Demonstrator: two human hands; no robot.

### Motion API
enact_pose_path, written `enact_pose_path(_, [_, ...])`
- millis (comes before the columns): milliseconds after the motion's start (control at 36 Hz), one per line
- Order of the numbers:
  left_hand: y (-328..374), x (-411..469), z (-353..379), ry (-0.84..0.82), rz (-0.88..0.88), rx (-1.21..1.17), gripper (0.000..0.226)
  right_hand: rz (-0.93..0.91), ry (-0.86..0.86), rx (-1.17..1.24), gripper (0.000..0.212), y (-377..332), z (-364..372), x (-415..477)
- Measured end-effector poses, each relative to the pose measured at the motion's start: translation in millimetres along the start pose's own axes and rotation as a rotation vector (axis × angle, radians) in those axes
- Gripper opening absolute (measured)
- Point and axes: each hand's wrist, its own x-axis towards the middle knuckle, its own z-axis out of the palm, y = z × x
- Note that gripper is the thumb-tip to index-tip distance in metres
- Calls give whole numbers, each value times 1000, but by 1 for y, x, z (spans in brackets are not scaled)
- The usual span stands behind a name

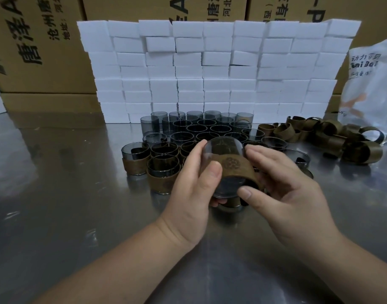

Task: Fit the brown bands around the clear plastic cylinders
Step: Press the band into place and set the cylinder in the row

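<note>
A steel table [56,194] runs back to printed cardboard boxes [45,51] and a stacked wall of white blocks [210,69]. Far right, a white plastic bag [372,84] slumps; what it holds cannot be told. Clear cylinders [201,128] stand clustered mid-table, mouths up, the near-left ones [159,172] already banded. Loose brown bands [333,137] are heaped to their right. Just above the near ones, a tilted cylinder [223,150] wears a stamped band [234,166]. The left hand [188,194] grips it, and the right hand [287,183] curls around the band.
</note>
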Motion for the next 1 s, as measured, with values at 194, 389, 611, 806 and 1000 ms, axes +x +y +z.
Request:
enact_pose_path(194, [-6,1,-2,107,1,-26,58,48,-28,-53,44,-5,0,-3])
enact_pose_path(389, [-7,6,-3,169,-60,-110,52,264,-83,117,57,-3,4,-1])
enact_pose_path(611, [-10,6,-3,221,22,-13,78,231,-114,142,55,-5,5,-2])
enact_pose_path(806, [-12,6,-5,214,99,82,74,187,-119,93,83,0,3,-2])
enact_pose_path(1000, [-19,9,-7,221,145,139,78,159,-123,55,70,3,1,-3])
